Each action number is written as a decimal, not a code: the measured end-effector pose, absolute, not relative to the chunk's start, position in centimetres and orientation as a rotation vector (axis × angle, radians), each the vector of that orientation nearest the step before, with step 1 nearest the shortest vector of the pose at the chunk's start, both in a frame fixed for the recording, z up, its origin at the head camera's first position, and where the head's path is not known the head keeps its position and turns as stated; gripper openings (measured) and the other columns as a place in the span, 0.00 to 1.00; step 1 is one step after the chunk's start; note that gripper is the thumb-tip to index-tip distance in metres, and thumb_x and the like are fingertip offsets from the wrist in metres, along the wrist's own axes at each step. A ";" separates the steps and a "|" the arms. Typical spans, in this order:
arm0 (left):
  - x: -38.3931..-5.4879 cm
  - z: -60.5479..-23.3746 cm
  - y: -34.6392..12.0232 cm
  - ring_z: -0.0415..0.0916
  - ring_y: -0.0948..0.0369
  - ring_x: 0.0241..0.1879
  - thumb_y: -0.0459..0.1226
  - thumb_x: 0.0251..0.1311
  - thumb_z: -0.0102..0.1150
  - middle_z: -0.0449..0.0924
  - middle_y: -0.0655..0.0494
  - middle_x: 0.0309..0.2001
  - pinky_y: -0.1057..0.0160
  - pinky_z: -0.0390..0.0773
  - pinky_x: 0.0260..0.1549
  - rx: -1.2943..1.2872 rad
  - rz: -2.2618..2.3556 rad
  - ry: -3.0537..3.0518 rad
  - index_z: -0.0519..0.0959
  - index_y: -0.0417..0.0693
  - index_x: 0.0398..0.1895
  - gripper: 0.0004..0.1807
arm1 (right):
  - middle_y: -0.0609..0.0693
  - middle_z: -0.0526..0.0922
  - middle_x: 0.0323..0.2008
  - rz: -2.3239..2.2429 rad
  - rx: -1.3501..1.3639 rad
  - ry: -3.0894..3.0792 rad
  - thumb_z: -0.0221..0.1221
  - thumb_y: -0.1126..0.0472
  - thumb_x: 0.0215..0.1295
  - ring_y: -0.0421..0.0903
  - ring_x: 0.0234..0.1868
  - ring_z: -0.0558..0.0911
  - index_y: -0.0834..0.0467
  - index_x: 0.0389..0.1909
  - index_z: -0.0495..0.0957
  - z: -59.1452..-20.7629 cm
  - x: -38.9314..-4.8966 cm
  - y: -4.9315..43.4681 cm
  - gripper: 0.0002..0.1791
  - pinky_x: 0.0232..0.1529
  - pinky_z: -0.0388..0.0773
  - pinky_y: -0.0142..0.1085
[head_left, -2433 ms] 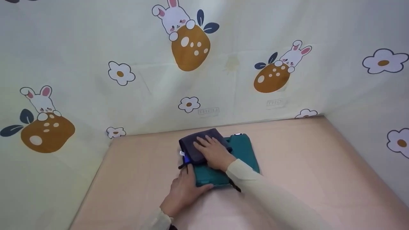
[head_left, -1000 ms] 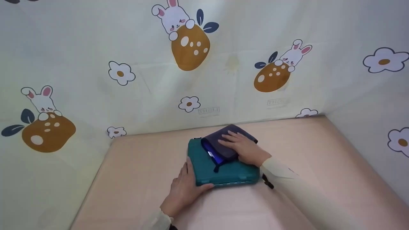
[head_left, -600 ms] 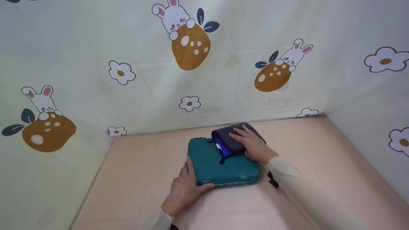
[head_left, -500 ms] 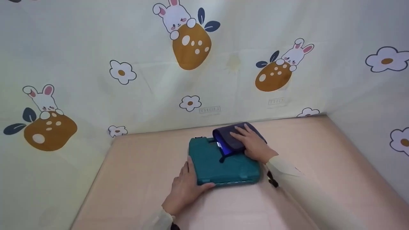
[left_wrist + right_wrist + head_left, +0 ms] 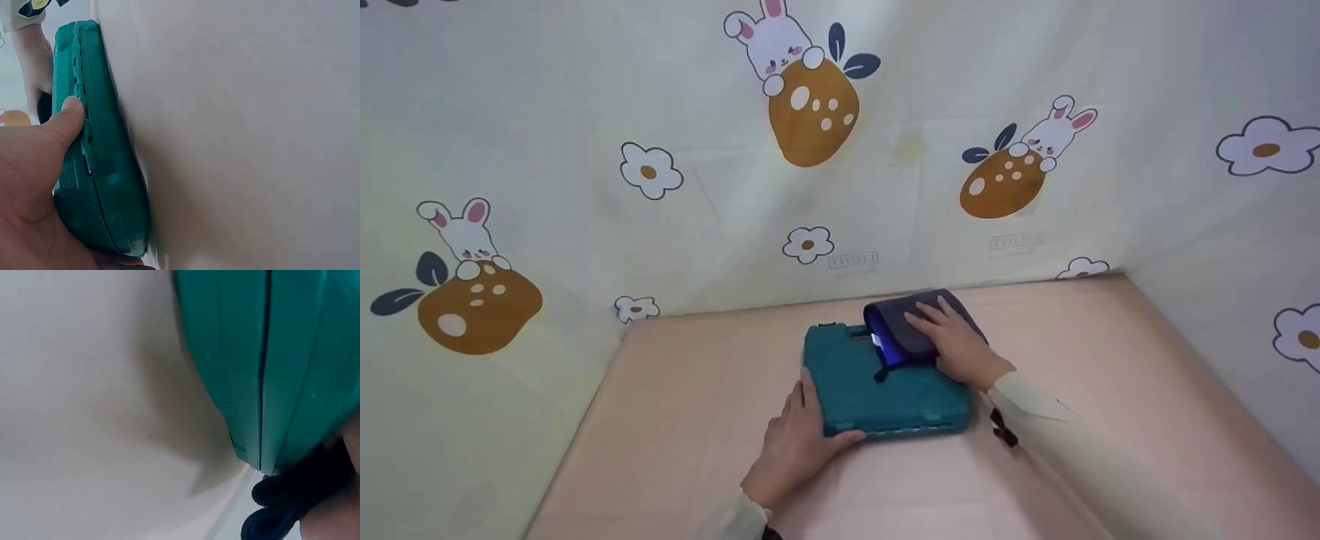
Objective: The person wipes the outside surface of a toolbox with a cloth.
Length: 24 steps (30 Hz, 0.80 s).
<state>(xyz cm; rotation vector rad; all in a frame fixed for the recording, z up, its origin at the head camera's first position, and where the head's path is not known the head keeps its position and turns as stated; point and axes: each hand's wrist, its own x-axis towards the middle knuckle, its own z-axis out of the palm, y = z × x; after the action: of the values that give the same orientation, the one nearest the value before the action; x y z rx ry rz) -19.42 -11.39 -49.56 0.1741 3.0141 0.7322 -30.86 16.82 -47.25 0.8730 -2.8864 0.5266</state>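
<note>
A green plastic case (image 5: 870, 401) lies flat on the table, its hinged edge toward me. My left hand (image 5: 796, 439) holds its near left corner: the fingers lie along the left side and the thumb is on the hinged edge. In the left wrist view that thumb (image 5: 68, 118) rests by the hinges of the case (image 5: 115, 169). A folded dark cloth (image 5: 891, 315) with a blue inner side, a white tag and a black loop covers the case's far right part. Spread over the cloth, my right hand (image 5: 960, 349) presses it with extended fingers; its thumb is hidden.
The table (image 5: 675, 420) has a pale pink-beige cover. Behind it and at both sides hangs a light curtain (image 5: 720, 247) printed with rabbits and flowers. A black strap end (image 5: 1003, 427) hangs by the right sleeve.
My right hand has slid the cloth from the case's left side to its far right, uncovering the left part, and now hardly moves. The left hand has stayed at the corner.
</note>
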 end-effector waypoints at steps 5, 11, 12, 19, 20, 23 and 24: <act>-19.5 -49.6 -11.3 0.63 0.39 0.68 0.75 0.48 0.61 0.53 0.29 0.74 0.35 0.70 0.56 0.163 0.731 3.006 0.40 0.33 0.80 0.73 | 0.66 0.60 0.74 0.513 0.898 -2.892 0.56 0.83 0.56 0.71 0.75 0.48 0.62 0.75 0.65 -47.2 -30.2 17.2 0.43 0.69 0.54 0.60; -19.6 -49.7 -11.4 0.64 0.40 0.68 0.75 0.48 0.60 0.52 0.30 0.75 0.36 0.69 0.57 0.153 0.723 2.996 0.39 0.34 0.80 0.74 | 0.64 0.59 0.75 0.518 0.884 -2.929 0.55 0.83 0.57 0.70 0.76 0.46 0.59 0.76 0.64 -47.0 -29.0 17.5 0.43 0.68 0.54 0.61; -19.6 -49.8 -11.4 0.64 0.40 0.68 0.75 0.48 0.60 0.52 0.30 0.75 0.36 0.69 0.56 0.154 0.723 2.993 0.39 0.34 0.80 0.74 | 0.64 0.60 0.75 0.518 0.885 -2.926 0.55 0.83 0.57 0.70 0.76 0.46 0.59 0.76 0.64 -47.0 -28.8 17.5 0.43 0.68 0.54 0.61; -19.6 -49.7 -11.4 0.65 0.40 0.67 0.75 0.48 0.61 0.51 0.30 0.75 0.35 0.70 0.56 0.144 0.725 2.989 0.39 0.33 0.80 0.74 | 0.66 0.62 0.73 0.495 0.914 -2.860 0.57 0.82 0.57 0.73 0.75 0.48 0.61 0.75 0.66 -47.3 -27.6 17.1 0.41 0.67 0.55 0.62; -19.6 -49.7 -11.4 0.65 0.40 0.67 0.75 0.48 0.61 0.51 0.30 0.75 0.35 0.70 0.56 0.145 0.726 2.990 0.39 0.33 0.80 0.74 | 0.67 0.62 0.73 0.488 0.923 -2.846 0.56 0.83 0.56 0.73 0.74 0.49 0.62 0.74 0.66 -47.4 -27.5 16.9 0.41 0.67 0.55 0.63; -19.6 -49.7 -11.4 0.65 0.39 0.67 0.74 0.48 0.62 0.51 0.29 0.75 0.35 0.70 0.56 0.158 0.736 2.992 0.39 0.32 0.80 0.74 | 0.67 0.62 0.73 0.488 0.942 -2.821 0.55 0.84 0.54 0.74 0.74 0.50 0.63 0.74 0.67 -47.5 -27.1 16.3 0.42 0.67 0.54 0.65; -19.6 -49.7 -11.4 0.64 0.39 0.67 0.74 0.48 0.62 0.51 0.29 0.75 0.35 0.70 0.56 0.158 0.739 2.991 0.39 0.32 0.80 0.74 | 0.67 0.62 0.73 0.490 0.949 -2.817 0.55 0.84 0.54 0.73 0.74 0.50 0.63 0.73 0.67 -47.5 -26.9 16.1 0.42 0.67 0.53 0.65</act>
<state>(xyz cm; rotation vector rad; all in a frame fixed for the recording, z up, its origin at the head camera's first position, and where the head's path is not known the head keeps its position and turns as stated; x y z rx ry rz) -19.62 -11.44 -49.72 0.1576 2.9909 0.7393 -26.94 16.09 -47.55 0.9488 -2.8166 0.4897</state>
